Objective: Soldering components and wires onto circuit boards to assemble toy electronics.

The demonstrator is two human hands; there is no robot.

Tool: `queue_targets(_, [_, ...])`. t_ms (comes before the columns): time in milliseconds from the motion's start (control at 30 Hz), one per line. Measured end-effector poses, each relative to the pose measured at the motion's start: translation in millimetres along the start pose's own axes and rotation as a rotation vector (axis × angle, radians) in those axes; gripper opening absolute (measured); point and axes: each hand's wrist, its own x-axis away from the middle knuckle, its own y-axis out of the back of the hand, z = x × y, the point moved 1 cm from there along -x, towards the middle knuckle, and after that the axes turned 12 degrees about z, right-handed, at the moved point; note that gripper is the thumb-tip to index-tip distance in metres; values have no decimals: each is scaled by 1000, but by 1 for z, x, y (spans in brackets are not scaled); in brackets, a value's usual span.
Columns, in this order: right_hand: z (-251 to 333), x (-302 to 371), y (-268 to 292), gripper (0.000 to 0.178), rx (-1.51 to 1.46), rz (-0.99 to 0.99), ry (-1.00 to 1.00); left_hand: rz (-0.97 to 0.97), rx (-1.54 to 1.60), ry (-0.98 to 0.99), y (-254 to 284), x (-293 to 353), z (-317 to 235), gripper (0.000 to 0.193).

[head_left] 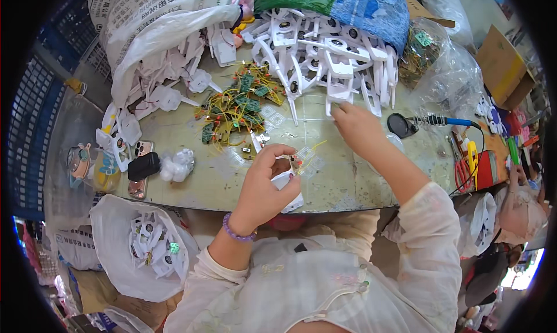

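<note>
My left hand (261, 191), with a purple bead bracelet at the wrist, is closed round a white plastic housing (284, 188) near the table's front edge. A small component with thin yellow wires (313, 156) shows at the top of that housing, by my fingertips. Farther right, my right hand (357, 130) reaches out, its fingers closed at the near end of a white plastic part (339, 90). That part lies at the front of a heap of white plastic parts (313, 54). Between the hands and the sacks sits a tangled pile of green circuit boards (246, 101) with yellow wires.
A white sack (162, 31) and a blue-green sack (360, 8) spill parts at the back. To the right are a soldering iron (441, 120), red scissors (460, 173) and clear plastic bags (447, 66). A phone (138, 188) lies left; below hangs a white bag of parts (110, 240).
</note>
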Motion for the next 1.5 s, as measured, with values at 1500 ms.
queue_targets(1500, [84, 113, 10, 27, -1213, -686, -93, 337, -234, -199, -25, -2, -18, 23])
